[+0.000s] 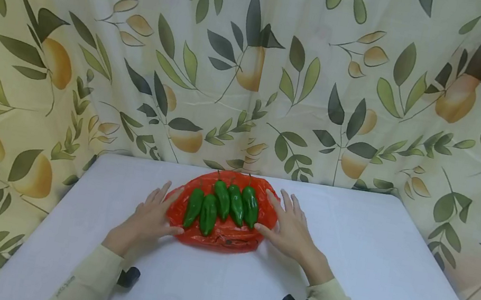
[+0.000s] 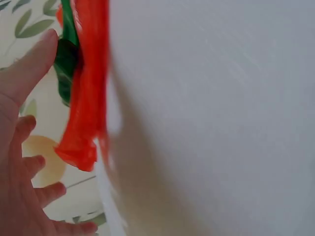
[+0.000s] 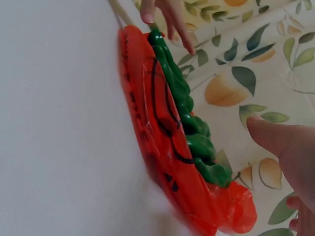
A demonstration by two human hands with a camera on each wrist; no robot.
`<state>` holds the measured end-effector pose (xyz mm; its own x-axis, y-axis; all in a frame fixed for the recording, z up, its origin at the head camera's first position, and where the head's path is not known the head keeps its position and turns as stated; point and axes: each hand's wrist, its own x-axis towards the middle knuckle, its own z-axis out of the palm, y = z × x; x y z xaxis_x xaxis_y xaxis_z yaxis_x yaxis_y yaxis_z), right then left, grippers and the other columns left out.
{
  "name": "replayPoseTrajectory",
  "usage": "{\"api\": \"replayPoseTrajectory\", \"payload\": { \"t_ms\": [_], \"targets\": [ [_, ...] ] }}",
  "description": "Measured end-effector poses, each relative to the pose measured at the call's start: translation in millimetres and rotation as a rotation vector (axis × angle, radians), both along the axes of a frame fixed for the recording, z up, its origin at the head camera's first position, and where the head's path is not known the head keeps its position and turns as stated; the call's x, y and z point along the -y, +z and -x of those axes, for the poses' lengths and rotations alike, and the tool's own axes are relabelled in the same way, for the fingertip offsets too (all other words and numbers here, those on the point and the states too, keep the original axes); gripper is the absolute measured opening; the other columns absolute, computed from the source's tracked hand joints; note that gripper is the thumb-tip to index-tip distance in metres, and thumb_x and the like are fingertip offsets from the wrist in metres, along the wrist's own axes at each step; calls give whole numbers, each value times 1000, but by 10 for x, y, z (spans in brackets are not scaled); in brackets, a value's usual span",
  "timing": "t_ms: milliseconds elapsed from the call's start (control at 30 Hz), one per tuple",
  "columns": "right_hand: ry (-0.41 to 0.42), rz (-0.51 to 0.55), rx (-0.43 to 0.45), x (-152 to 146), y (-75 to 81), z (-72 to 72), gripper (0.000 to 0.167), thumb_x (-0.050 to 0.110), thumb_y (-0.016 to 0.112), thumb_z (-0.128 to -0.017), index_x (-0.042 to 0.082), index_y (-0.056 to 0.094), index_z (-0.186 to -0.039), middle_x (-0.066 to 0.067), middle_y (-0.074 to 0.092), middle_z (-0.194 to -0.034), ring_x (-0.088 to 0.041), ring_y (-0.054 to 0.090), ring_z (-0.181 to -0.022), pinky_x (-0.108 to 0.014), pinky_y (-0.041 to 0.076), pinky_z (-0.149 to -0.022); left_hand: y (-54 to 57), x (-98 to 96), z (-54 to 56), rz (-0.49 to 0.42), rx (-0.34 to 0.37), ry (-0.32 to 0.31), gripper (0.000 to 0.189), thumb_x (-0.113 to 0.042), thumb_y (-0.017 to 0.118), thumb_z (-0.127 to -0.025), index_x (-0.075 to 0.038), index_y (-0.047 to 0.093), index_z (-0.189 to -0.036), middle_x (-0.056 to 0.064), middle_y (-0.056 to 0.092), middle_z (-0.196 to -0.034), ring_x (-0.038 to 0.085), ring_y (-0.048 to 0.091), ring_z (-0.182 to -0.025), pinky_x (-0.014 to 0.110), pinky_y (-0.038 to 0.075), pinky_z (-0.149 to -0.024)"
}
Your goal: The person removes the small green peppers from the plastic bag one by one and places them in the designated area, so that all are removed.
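So, five green peppers (image 1: 208, 215) sit side by side on a crumpled red plastic bag (image 1: 210, 243), right up by the far edge of the counter (image 1: 215, 295) and about midway between its two far corners. Left hand (image 1: 155, 214) flanks the bag on the left, right hand (image 1: 292, 235) on the right, the pair well apart, fingers spread and loose. From the head, both thumbs angle in at the bag's rim; whether the left one touches, I can't tell. Over to the right wrist view: a clear gap between that thumb and the bag, and bold black lines printed along its near side, barely a dark smudge from above. And the left wrist view? Just a slice of bag and pepper close to the thumb, with a soft shadow falling across the counter.
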<state>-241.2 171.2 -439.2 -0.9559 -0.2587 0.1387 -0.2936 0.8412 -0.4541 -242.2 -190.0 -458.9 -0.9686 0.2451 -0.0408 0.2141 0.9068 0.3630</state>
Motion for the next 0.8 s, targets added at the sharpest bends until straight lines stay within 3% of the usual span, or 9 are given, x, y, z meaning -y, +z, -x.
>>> {"api": "replayPoseTrajectory", "payload": {
  "t_ms": [300,533,800],
  "targets": [
    [56,80,23,54,-61,50,83,43,71,-92,22,29,-161,-20,24,-166,-46,19,-152,-78,30,-111,-111,70,88,-89,115,-16,103,-48,80,-83,-28,19,-163,16,14,-170,46,18,-153,72,40,-108],
    [91,129,-2,109,-67,94,77,36,71,-94,17,33,-159,-21,32,-162,-43,30,-148,-72,39,-109,-129,103,113,-94,152,-16,97,-45,78,-85,-28,22,-163,18,18,-168,45,20,-152,75,37,-108],
    [103,175,46,150,-126,214,73,32,69,-96,16,35,-158,-20,36,-160,-43,31,-148,-70,36,-113,-106,122,207,-61,157,-28,94,-41,79,-85,-27,26,-162,19,23,-165,46,26,-148,76,31,-111]
  ]
}}
